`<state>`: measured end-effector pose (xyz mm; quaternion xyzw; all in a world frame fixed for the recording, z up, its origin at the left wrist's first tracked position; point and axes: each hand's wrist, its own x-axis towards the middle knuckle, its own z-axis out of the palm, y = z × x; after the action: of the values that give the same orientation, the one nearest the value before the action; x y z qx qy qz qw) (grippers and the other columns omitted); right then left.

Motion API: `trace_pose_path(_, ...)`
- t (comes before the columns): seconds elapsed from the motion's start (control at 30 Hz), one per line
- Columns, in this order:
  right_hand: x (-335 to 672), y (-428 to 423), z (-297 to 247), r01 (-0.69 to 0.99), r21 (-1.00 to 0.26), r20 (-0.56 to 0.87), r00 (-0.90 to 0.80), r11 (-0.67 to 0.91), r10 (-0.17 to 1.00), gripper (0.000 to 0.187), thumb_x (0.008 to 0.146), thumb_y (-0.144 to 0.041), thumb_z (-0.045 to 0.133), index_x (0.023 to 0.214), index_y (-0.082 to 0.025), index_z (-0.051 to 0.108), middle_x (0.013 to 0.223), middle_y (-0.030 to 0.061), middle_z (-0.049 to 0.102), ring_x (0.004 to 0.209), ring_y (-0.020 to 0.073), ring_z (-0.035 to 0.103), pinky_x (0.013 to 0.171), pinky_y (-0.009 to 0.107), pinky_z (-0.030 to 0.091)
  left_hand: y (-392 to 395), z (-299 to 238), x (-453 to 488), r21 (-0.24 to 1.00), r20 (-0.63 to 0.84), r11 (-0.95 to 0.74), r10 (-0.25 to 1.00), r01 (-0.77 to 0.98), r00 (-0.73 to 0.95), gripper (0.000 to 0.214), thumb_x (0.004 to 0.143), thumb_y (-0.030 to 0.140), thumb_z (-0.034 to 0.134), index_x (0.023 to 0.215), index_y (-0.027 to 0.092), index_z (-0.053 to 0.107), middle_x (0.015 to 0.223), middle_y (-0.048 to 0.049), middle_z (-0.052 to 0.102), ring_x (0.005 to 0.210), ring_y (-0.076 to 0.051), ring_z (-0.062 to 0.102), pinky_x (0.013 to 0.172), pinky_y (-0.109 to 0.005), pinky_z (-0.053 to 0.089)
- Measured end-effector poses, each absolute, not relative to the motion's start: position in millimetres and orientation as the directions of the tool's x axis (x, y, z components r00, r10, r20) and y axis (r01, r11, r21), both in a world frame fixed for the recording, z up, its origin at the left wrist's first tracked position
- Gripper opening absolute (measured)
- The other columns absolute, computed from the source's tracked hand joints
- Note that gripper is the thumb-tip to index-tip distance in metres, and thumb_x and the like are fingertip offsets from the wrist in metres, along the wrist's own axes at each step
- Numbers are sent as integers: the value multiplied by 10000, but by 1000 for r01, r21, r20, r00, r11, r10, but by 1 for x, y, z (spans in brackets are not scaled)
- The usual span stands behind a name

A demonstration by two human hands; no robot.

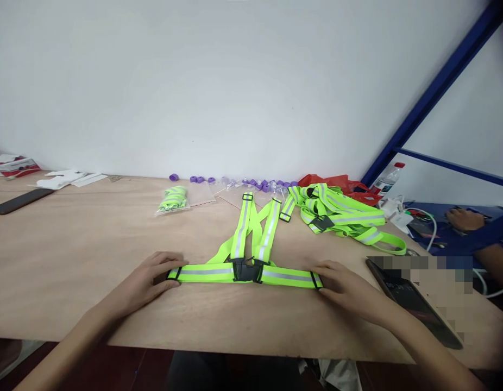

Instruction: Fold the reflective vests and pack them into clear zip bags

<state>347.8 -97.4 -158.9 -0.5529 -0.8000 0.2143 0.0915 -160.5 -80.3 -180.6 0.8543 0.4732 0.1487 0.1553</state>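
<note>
- Near the front edge of the bench (pixel 92 239): green reflective harness (pixel 266 239), buckle (pixel 247 270) fastened.
- In left hand (pixel 156 276), gripped: one end of the belt strap (pixel 208 273).
- In right hand (pixel 339 283), gripped: opposite end.
- Near the back edge: bagged green straps (pixel 174 199).

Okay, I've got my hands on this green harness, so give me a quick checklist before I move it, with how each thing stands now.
1. Left hand at the left end of the waist strap: ok.
2. Right hand at its right end: ok.
3. Waist strap stripe facing up on both sides: ok.
4. Buckle fully clicked: cannot tell; its halves look joined.
5. Harness separate from the green pile: cannot tell; a strap end from the pile lies right beside an upper strap.
6. Room by the right forearm: probably not ok; a phone lies close alongside.
</note>
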Motion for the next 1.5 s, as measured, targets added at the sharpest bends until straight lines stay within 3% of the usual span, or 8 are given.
trace_pose_path(0.33, 352, -111, -162, 852, -469, -114, -321, 233, 940, 457, 783, -280, 620, 1234, -265, 693, 1332, 80, 644, 1264, 322, 559, 1085, 485, 445, -98, -178, -162, 369, 114, -544, 831, 753, 544, 390, 977, 365, 545, 1362, 367, 603, 1345, -37, 601, 1242, -252, 562, 1022, -320, 507)
trace_pose_path(0.63, 352, -149, -160, 855, -474, -175, -325, 210, 930, 444, 806, -264, 633, 1241, -333, 690, 1307, 50, 656, 1236, 294, 584, 1062, 420, 478, -130, -179, -169, 355, 121, -582, 805, 732, 581, 444, 946, 343, 584, 1387, 401, 573, 1378, -37, 599, 1253, -264, 588, 1025, -332, 535)
trace_pose_path(1.2, 351, -177, -160, 884, -448, -232, -257, 132, 938, 476, 811, -286, 642, 1280, -356, 672, 1344, 63, 632, 1254, 315, 583, 1047, 453, 502, -151, -184, -174, 379, 138, -554, 826, 741, 547, 469, 930, 355, 600, 1397, 387, 570, 1415, -42, 583, 1272, -301, 572, 1025, -377, 538)
trace_pose_path(1.5, 357, -189, -165, 878, -455, -194, -260, 149, 946, 460, 823, -292, 640, 1276, -363, 668, 1357, 48, 630, 1251, 309, 596, 1045, 434, 518, -160, -187, -173, 425, 185, -532, 843, 733, 504, 472, 927, 329, 590, 1389, 420, 569, 1412, -32, 589, 1253, -301, 592, 1005, -395, 554)
